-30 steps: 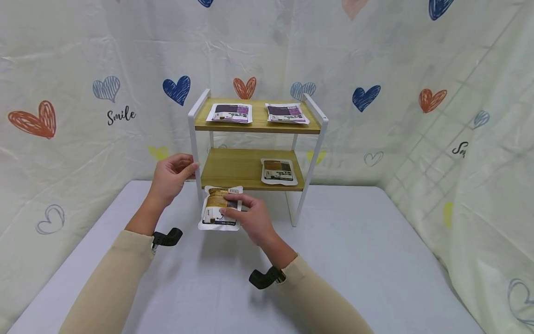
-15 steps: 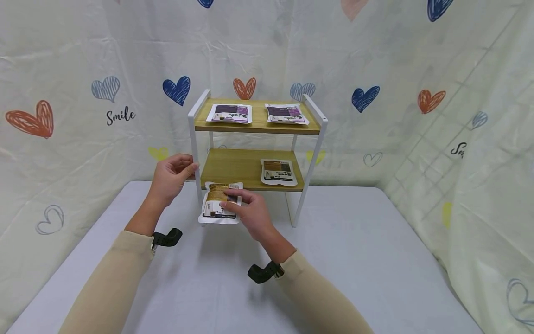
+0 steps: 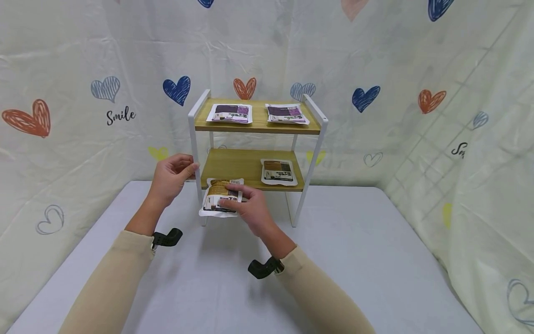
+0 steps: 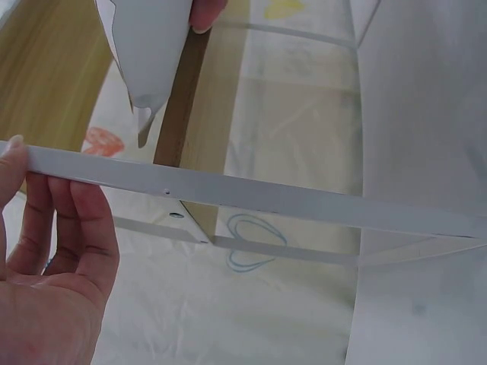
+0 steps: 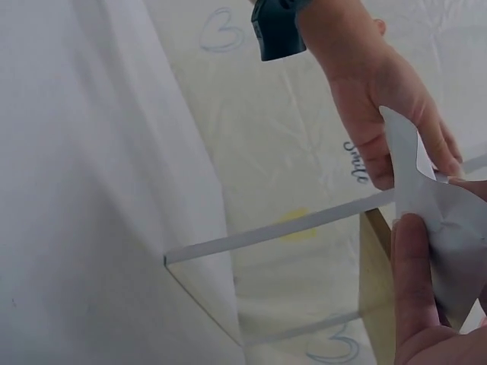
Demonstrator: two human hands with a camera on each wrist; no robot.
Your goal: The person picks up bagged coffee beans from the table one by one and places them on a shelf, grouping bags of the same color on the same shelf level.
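The two-tier rack (image 3: 254, 127) pairs matt light wooden shelves with smooth white metal posts; the brown-and-white foil-like pouch (image 3: 220, 197) looks glossy; the grey tablecloth (image 3: 354, 260) is matt.

Two packets (image 3: 232, 112) lie on the rack's (image 3: 193, 139) top shelf, one packet (image 3: 278, 171) below, right.
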